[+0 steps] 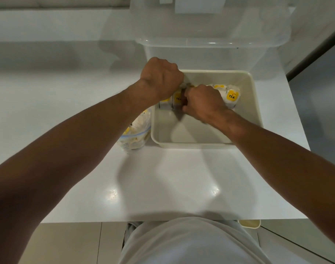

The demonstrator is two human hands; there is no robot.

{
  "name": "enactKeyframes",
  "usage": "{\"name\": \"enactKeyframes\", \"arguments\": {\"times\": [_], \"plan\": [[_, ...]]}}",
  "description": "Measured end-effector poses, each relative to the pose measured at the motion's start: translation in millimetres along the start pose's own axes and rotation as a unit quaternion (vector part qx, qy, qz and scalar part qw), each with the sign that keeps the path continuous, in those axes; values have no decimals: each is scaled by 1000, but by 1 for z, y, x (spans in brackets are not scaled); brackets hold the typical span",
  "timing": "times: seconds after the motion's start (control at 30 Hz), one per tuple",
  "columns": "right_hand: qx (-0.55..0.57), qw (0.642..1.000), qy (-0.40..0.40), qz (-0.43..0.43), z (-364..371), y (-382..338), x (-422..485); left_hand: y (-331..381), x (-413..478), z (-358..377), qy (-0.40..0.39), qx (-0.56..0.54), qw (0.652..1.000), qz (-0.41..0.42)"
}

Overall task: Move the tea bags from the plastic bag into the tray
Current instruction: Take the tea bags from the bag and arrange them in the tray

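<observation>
**Cream tray, tea bags in a row**

Cream plastic tray [255,103], rounded corners, on a glossy white table [163,178]. White paper tea bags [232,97] with yellow labels stand in a row toward its 12 o'clock wall. Right hand [203,102] curls round the row's middle. Left hand [160,80] fisted at 11 o'clock, hold hidden. Crinkled clear plastic bag [136,134] lies just beside the tray at 8 o'clock.

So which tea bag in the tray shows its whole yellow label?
The rightmost tea bag, right of the right hand: its TEA label is unobstructed, the others' are partly covered.
</observation>
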State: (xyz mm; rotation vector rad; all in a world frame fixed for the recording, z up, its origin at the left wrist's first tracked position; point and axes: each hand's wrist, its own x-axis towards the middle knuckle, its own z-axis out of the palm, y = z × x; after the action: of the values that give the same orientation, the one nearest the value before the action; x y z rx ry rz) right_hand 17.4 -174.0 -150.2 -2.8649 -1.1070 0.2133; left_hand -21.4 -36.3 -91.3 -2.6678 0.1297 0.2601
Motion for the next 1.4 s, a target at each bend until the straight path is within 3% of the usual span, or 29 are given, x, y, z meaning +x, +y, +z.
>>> {"name": "enactKeyframes", "arguments": {"times": [0.13,0.33,0.53,0.73,0.87,0.97,1.07,1.23,1.4], "plan": [[-15,1000,-14,18,3,-3,4,0,-18,1,46,-21,999,11],[3,1000,-9,-5,-2,0,1,11,-31,8,-79,34,994,66],[12,1000,-7,1,-1,-3,1,11,-28,7,-86,15,994,59],[73,996,-5,47,-7,-2,-2,-11,-36,6,-11,-156,985,69],[157,984,27,82,-23,-9,-10,-38,-61,3,64,-335,939,41],[300,950,36,79,-40,-20,-19,-55,-80,12,76,-420,904,-4],[360,930,31,67,-51,-36,-28,-64,-93,26,56,-448,892,-31],[366,929,23,42,-56,-69,-33,-76,-109,49,48,-468,882,-36],[321,947,23,6,-57,-95,-31,-92,-118,68,42,-411,908,-64]]}}
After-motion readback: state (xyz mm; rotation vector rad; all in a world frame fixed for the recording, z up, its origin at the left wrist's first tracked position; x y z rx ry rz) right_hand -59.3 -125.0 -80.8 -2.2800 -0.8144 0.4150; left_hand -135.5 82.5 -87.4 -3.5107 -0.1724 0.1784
